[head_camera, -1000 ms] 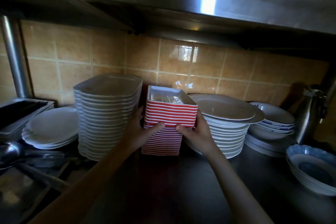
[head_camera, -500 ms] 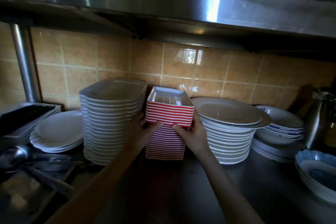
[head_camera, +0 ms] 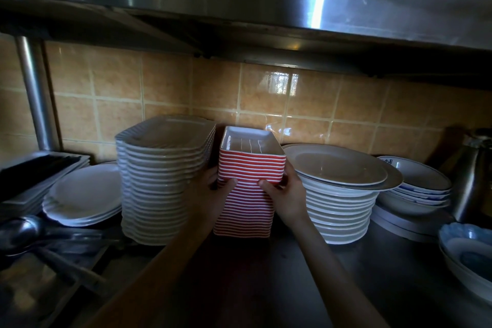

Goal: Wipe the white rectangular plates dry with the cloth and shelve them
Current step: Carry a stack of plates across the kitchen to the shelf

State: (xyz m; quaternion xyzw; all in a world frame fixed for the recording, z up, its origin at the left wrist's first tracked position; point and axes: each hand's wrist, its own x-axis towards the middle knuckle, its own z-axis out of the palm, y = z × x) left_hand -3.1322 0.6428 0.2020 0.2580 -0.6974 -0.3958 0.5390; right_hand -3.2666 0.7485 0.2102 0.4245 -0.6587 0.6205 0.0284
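Both hands were on the stack of red-striped rectangular plates (head_camera: 246,194) standing on the steel shelf (head_camera: 386,274). My left hand (head_camera: 206,196) gripped its left side, thumb curled across the striped front, and my right hand (head_camera: 286,196) gripped the right side the same way, at about mid-height. The upper batch overhung the lower part a little, so I judged I was setting a dried batch onto plates already shelved. The stack sat between a tall pile of scalloped white platters (head_camera: 162,176), just beside it on the left, and a pile of round white plates (head_camera: 338,194) close on the right, with the tiled wall (head_camera: 346,114) behind. No cloth showed anywhere I could see.

I took the step to be shelving, close to its end. What the next move called for, as I read it, was squaring the upper plates over the lower ones, then easing both grips off sideways without nudging either neighbouring pile, since the gaps were narrow. A tilted top batch could slide.
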